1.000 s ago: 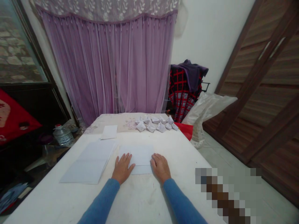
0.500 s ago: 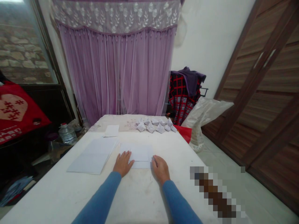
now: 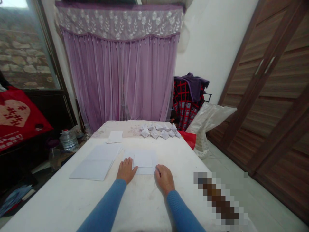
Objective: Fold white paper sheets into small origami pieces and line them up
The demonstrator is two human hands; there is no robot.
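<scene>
While open bench (image 3: 145,206) runs from the right hand (image 3: 164,178) to the right edge, its fingers curl beside the mid-bench paper (image 3: 143,160), grip unclear; the left hand (image 3: 126,170) spreads wide fingers at the paper's left side.

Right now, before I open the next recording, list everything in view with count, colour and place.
large papers: several, white, table's left side
small paper pile: one, white, behind them
middle sheet: one, white, between the hands
smaller sheet: one, white, on it
folded papers: about ten, white, far right
table: one, whitish, centre
curtain: purple, behind
window: one, left
red bag: one, left
bottle: one, clear, left
clothes: pile, red-black and purple, back right
sack: one, whitish, right
wardrobe: one, brown, right
pixelated patch: right
hands: two, left, right, blue sleeves
</scene>
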